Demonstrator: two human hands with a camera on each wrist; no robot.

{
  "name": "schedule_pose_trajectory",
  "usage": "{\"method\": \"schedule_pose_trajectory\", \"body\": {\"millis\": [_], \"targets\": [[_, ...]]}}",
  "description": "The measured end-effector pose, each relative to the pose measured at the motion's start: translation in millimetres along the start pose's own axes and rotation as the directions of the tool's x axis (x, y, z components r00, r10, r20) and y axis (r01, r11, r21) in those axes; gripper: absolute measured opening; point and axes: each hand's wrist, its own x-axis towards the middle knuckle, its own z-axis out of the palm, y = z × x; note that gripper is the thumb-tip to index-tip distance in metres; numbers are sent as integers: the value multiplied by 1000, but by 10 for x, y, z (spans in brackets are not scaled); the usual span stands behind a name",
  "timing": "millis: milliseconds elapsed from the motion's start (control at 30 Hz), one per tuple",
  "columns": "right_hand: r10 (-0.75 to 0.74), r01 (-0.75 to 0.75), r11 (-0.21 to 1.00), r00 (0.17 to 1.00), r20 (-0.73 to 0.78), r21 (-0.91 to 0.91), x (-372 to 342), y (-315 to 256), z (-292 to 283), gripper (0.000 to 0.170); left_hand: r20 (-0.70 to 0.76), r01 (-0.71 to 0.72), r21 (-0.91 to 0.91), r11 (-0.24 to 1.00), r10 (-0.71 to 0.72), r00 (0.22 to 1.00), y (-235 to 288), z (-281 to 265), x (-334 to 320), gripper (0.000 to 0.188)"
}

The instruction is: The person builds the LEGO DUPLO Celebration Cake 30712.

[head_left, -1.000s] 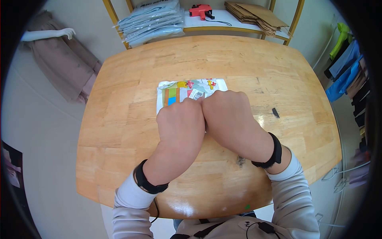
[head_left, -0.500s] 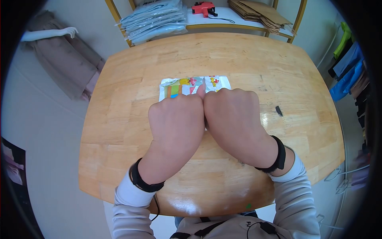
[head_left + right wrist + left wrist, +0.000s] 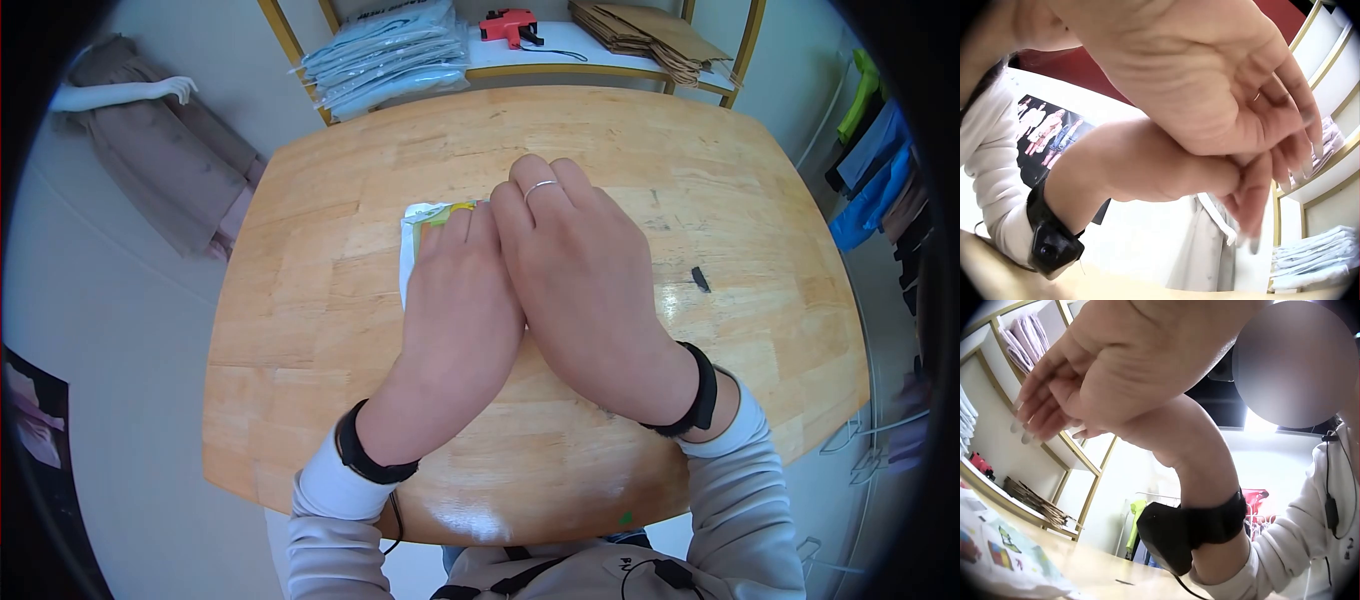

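Note:
A white package with colourful prints (image 3: 408, 255) lies on the table, mostly covered from above by the hands. Above it, the left hand (image 3: 465, 310) and right hand (image 3: 580, 270) are side by side, touching, wrists bent and backs up. The left wrist view shows the left palm (image 3: 1138, 362) with loosely bent fingers, raised off the package (image 3: 1004, 547). Seen in the right wrist view, the right palm (image 3: 1191, 87) has nothing in it, its fingers extended and slightly bent beside the left hand's fingers (image 3: 1254, 194). The right hand wears a ring.
A small dark piece (image 3: 701, 279) lies on the wooden table (image 3: 300, 350), right of the hands. Behind the table, a shelf (image 3: 610, 68) holds bagged clothes (image 3: 385, 50), a red label gun (image 3: 509, 27) and brown paper bags (image 3: 650, 38). Clothes hang at both sides.
The fingers of both hands have straightened out from a curled pose, the right hand's reaching farther forward. They now cover more of the package, which stays about where it was.

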Motion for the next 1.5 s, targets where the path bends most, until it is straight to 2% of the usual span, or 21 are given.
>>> {"method": "schedule_pose_trajectory", "body": {"millis": [33,100,167,233,300,367,400,433,467,533,567,700,833,967,1033,1133,1200,1267,1367,1500], "targets": [[22,-20,999,999,-43,40,3,8,-8,13,-38,6,45,999,-4,999,1,-36,10,13],[45,-39,996,996,-83,79,-5,45,-13,12,0,-32,94,995,32,999,56,-197,18,6],[-16,11,993,999,37,114,-22,133,-10,6,40,-78,141,987,73,997,70,-268,38,3],[1,-7,988,999,42,153,-19,117,8,5,-11,-107,262,959,114,993,51,-287,67,12],[11,-20,981,999,48,194,-14,106,32,6,19,-98,260,961,96,995,52,-311,67,9],[-26,47,971,996,-91,233,9,109,66,10,47,-81,262,962,71,996,18,-294,70,7],[-29,50,970,995,-91,236,30,113,84,10,-45,-102,239,966,116,992,-32,-239,87,4],[-18,54,977,985,-172,205,59,110,106,14,-137,-125,222,967,158,978,-77,-204,106,4],[-8,54,983,967,-253,177,80,94,122,18,-135,-120,230,966,154,979,-95,-192,126,4],[30,18,978,974,-226,209,83,71,99,21,-270,-126,194,973,177,947,-95,-171,156,9],[66,-20,974,979,-193,228,83,71,90,24,-268,-123,203,972,175,947,-93,-166,153,9],[62,-22,975,982,-176,222,73,87,119,23,-233,-107,214,971,157,960,-73,-158,129,11],[10,31,971,985,-172,238,50,98,187,21,-148,-55,287,956,101,984,-40,-164,96,11],[-4,46,965,987,-159,258,30,86,234,20,-150,-40,334,942,95,984,-89,-106,92,11],[-11,52,965,987,-158,257,24,81,259,18,-115,10,375,927,36,993,-77,-112,87,9],[-31,75,962,985,-168,261,27,88,297,14,-82,25,337,941,3,997,-87,-112,89,8],[-43,91,960,983,-180,266,19,85,305,12,-77,14,349,937,14,997,-105,-102,85,10],[-3,31,950,996,-92,310,-4,70,292,7,-74,2,357,934,26,997,-108,-112,79,12],[-20,47,944,996,-86,326,-4,82,313,6,-64,1,343,940,23,998,-95,-131,69,14],[-16,44,938,996,-83,344,0,117,293,6,-18,3,383,924,4,1000,-33,-118,50,7]]}}
